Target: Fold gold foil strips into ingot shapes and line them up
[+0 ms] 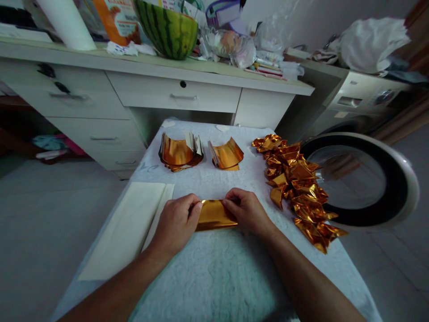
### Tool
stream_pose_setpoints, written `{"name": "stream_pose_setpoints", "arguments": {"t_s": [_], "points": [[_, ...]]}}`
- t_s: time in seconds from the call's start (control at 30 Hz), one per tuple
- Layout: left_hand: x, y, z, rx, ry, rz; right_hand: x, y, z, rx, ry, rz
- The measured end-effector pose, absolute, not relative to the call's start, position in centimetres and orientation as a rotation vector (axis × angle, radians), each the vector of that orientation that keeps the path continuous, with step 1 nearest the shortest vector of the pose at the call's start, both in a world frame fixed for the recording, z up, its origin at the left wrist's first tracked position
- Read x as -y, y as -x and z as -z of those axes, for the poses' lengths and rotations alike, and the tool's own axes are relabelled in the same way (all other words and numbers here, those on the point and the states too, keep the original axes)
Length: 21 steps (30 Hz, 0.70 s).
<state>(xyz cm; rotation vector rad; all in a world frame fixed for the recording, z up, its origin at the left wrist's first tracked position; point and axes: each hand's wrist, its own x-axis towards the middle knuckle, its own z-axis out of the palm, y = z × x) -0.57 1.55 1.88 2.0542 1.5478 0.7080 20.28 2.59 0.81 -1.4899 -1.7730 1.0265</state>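
Observation:
A sheet of shiny gold foil paper (216,215) is stretched between my two hands, low over the cloth-covered table. My left hand (179,219) pinches its left edge, thumb on top. The right edge sits between the thumb and fingers of my right hand (248,210). Beyond the hands lie two stacks of curled gold foil sheets, a larger left stack (177,152) and a smaller right stack (228,154). Along the table's right side runs a heap of folded gold foil pieces (298,179). Flat pale paper (125,228) lies left of my left hand.
Behind the table (214,277) stands a white desk (170,89) with drawers. On it are a cut watermelon (169,29), an orange packet (119,20) and plastic bags. At the right, a washing machine's open round door (398,179) reaches close to the table's edge.

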Motion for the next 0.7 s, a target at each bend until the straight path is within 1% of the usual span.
{"name": "stream_pose_setpoints", "arguments": {"t_s": [0.3,0.53,0.7], "points": [[-1.3,0.2,-1.2,-1.774,-2.409,-0.458,-2.5,-19.6,-1.2,1.93,1.687,-0.736],[-1.3,-0.1,-0.9,-1.841,-2.496,-0.393,-2.7,-18.7,-1.4,2.048,1.851,-0.499],[-1.2,-0.4,-0.8,-1.878,-2.517,-0.373,-2.6,-18.5,-1.5,2.092,1.91,-0.441]]}}
